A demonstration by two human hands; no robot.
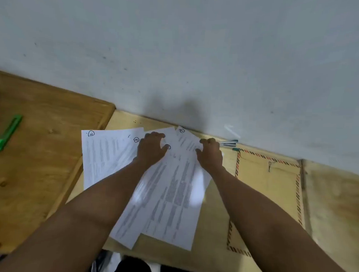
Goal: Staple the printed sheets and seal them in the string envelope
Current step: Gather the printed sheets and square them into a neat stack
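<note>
- The white printed sheets with hand-circled numbers [168, 188] lie fanned and overlapping on the pale wooden table [216, 228], just short of the grey wall [198, 45].
- The left hand [150, 150] rests on the sheets' far end, fingers curled down onto the paper; whether it pinches a sheet is unclear.
- The right hand [210, 155] presses on the sheets' right far corner, fingers bent, thumb on the paper.
- The tan string envelope with a striped border [274, 192] lies flat just right of the sheets, partly under the right forearm; its contents cannot be seen.
- A green utility knife [6, 134] lies well apart on the darker wooden board [31, 171] at left.
</note>
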